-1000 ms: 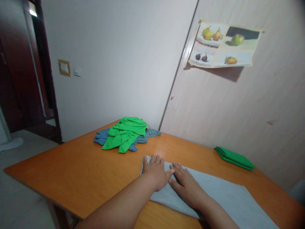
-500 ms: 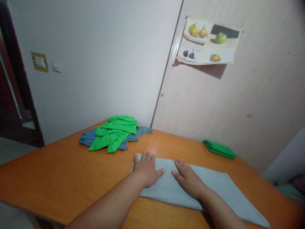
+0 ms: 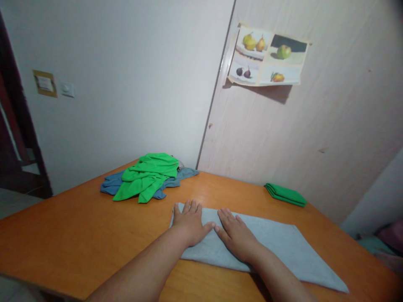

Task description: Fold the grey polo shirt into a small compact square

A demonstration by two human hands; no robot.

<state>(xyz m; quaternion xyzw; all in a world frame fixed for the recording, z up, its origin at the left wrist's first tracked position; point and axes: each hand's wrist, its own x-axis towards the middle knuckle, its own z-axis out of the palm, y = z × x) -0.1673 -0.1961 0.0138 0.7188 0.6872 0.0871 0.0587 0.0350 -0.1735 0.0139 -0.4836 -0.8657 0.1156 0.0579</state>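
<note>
A grey cloth (image 3: 277,245) lies flat, folded into a long strip, on the orange table (image 3: 78,235). My left hand (image 3: 188,222) rests palm down on the strip's left end, fingers stretched out. My right hand (image 3: 234,236) lies flat beside it on the cloth, fingers spread, the two thumbs nearly touching. Neither hand holds anything.
A crumpled green cloth (image 3: 147,176) sits on a blue cloth (image 3: 110,187) at the table's far left corner. A folded green cloth (image 3: 285,195) lies by the wooden wall at the far right. A fruit picture (image 3: 267,56) hangs on that wall.
My right hand has slid left along the grey cloth until it is next to my left hand. The view has shifted slightly.
</note>
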